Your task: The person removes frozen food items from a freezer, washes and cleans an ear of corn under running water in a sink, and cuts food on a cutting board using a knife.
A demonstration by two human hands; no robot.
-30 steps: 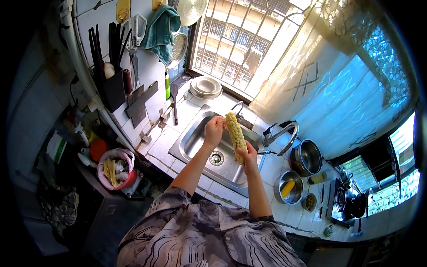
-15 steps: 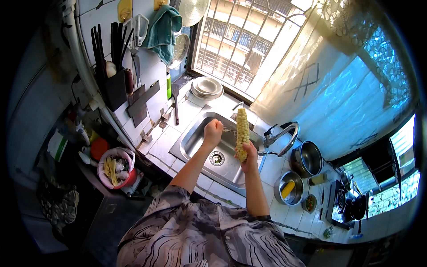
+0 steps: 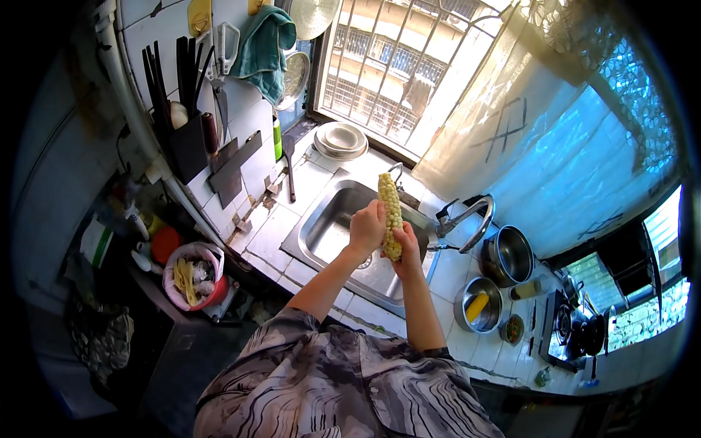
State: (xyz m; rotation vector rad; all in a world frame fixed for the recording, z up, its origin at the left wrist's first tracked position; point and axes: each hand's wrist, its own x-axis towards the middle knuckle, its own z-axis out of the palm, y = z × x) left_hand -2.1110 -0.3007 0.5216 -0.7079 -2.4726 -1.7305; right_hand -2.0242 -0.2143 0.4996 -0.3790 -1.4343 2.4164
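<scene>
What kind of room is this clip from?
Most likely a home kitchen: there's a metal sink set into a tiled counter, a stove at the far right, and a cleaver against the wall.

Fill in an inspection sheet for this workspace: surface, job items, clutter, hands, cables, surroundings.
Surface: white tiled counter with dark seams, around a metal sink.
Job items: pale corn cob held above the sink; yellow cob in a metal bowl to the right.
Clutter: stacked dishes and a dark spatula left of and beyond the sink; metal pot and small bowl near the metal bowl.
Hands: right hand grips the pale corn cob's lower end; left hand is beside its middle, fingers curled, contact unclear.
Cables: nothing clearly seen; the far left is dim.
Surroundings: barred window ahead, curtain on its right, cleaver on the left wall, stove far right, red bin lower left.
</scene>
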